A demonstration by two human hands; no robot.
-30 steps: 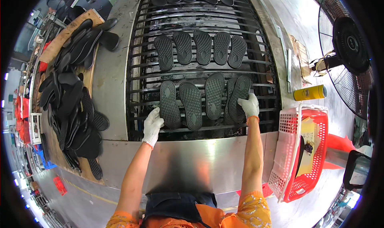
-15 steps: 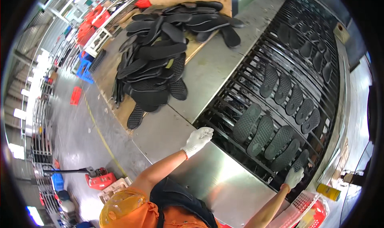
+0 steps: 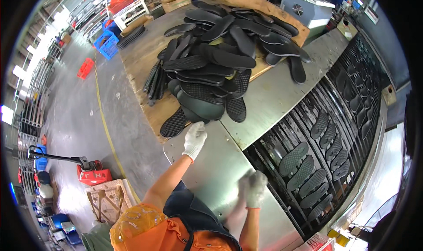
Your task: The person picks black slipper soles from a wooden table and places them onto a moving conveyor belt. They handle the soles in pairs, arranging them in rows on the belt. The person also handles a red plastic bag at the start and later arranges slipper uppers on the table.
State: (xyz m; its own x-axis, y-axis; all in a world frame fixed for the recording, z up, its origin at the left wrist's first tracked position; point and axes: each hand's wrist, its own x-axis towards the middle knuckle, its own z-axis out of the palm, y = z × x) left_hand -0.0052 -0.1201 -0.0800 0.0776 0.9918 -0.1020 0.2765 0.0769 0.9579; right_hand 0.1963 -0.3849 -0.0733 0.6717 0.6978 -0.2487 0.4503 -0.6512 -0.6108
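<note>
White-gloved left hand [image 3: 195, 138] just beside heaped black foot-shaped soles [image 3: 202, 105], fingers bent, grip unclear; blurred white-gloved right hand [image 3: 255, 189] above silvery metal tabletop [image 3: 211, 163], can't tell fingers.

Black soles [image 3: 231, 58], smooth or patterned, lie heaped on a board [image 3: 137, 68] and in rows across dark bars [image 3: 291, 121].

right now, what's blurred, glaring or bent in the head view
Head view: right hand blurred, left hand sharper; same view: bright glare on the steel surface; same view: the right side of the black bar rack curves, fisheye-style.
</note>
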